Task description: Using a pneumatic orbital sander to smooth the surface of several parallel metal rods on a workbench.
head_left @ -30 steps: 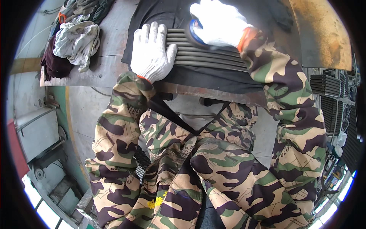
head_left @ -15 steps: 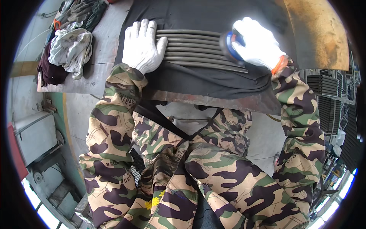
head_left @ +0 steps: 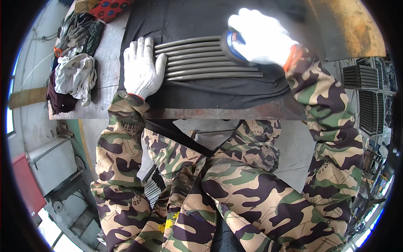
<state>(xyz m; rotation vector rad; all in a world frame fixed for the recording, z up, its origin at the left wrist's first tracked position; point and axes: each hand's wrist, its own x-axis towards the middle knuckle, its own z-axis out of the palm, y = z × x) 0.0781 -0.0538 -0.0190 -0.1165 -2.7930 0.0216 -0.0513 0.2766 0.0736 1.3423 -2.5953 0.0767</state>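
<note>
Several thin grey metal rods (head_left: 193,55) lie side by side on a black cloth (head_left: 197,94). My left hand (head_left: 144,69), in a white knit glove, rests flat across their left ends with its fingers stretched out. At the rods' right part, my gloved right hand (head_left: 262,38) is closed round a round, blue-sided, disc-like thing (head_left: 233,44). Its dark rim is smeared by motion, so its exact kind is unclear. It is against or just over the rods, and together with the hand it hides some of their right ends.
A metal-edged table (head_left: 226,114) bears the cloth. Crumpled rags and gloves (head_left: 75,73) lie at its left, near a red patterned cloth (head_left: 110,9). A rust-stained sheet (head_left: 350,27) lies at the far right. Beyond the table's right side are stacked dark bars (head_left: 363,77).
The view has shifted a little. My right hand has moved left along the rods with the blue-sided disc. My left hand remains flat on their left ends.
</note>
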